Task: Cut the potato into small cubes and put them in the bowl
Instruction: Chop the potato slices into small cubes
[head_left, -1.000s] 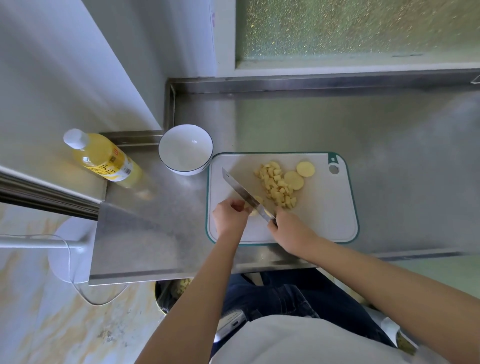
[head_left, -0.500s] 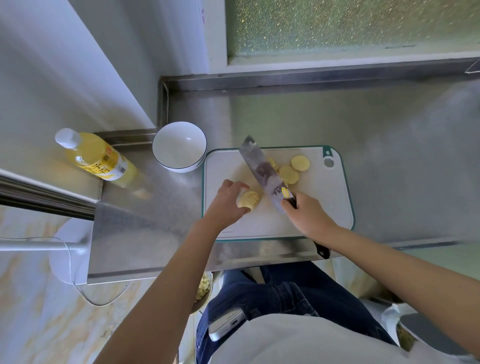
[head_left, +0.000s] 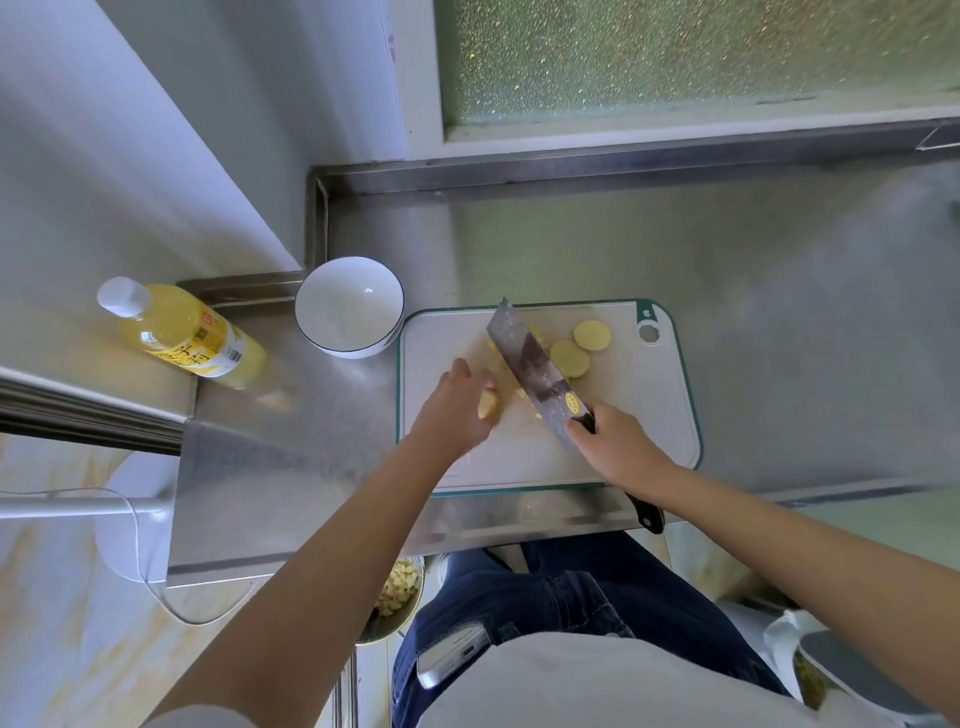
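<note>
One potato chunk: pale yellow and lumpy. It sits on the near left part of the cutting board.
Which way it lies: the chunk is just left of the knife. Its long side seems to run away from the person, but the hand hides part of it.
Left hand: it is the nearer hand. Its fingers curl round the chunk and hold it.
Knife: the wide blade tilts so its flat side shows. It points to the far left and is not cutting the chunk.
Right hand: its fingers wrap tight round the black handle.
Cut pieces: a few small cubes lie between the chunk and the blade, and some are hidden. Two round slices lie just right of the blade.
Bowl: white and bare inside. It stands on the worktop, just beside the board's far left corner.
Next move, I think: bring the blade down over the chunk, on the side away from the fingers.
</note>
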